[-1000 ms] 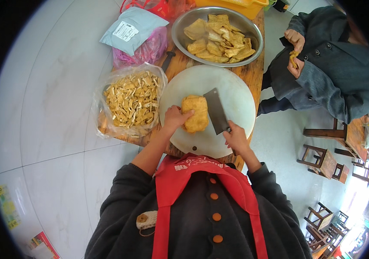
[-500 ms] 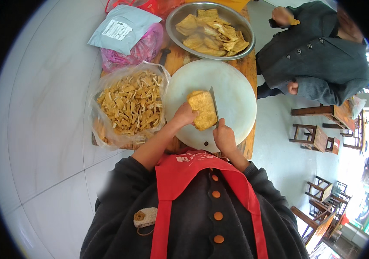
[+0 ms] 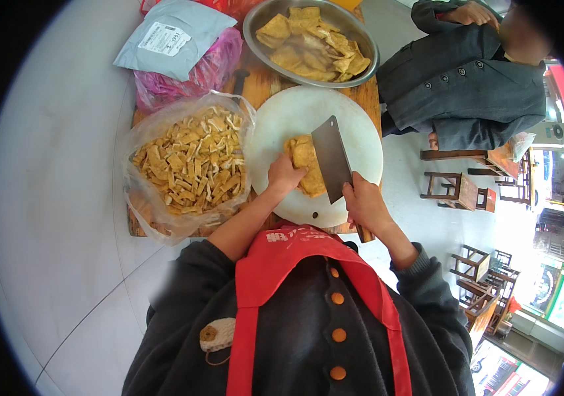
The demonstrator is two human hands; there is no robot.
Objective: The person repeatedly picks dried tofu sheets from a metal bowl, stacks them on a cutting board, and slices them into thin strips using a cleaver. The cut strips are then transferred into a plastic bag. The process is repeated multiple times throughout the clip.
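A piece of golden fried tofu (image 3: 305, 155) lies on a round white chopping board (image 3: 361, 142) in front of me. My left hand (image 3: 286, 175) grips its left side, the fingertips curled over the top. In my right hand (image 3: 366, 203) is a cleaver (image 3: 332, 158) with a wide grey blade and a wooden handle. The blade leans over the right part of the tofu, broad face up, and hides that part. Whether the edge touches the tofu, I cannot tell. Left of the board, tofu strips (image 3: 189, 158) fill a clear plastic bag (image 3: 163, 228).
Beyond the board stands a steel basin (image 3: 369, 53) of uncut fried tofu pieces. A grey parcel (image 3: 186, 33) rests on a pink bag (image 3: 176, 87) at the far left. A person in a dark jacket (image 3: 453, 86) stands at the right, near wooden stools (image 3: 453, 189).
The cleaver, upright and edge-on at the tofu before, now leans with its broad face showing. My right hand has shifted right. The other person's raised hand has moved toward the head.
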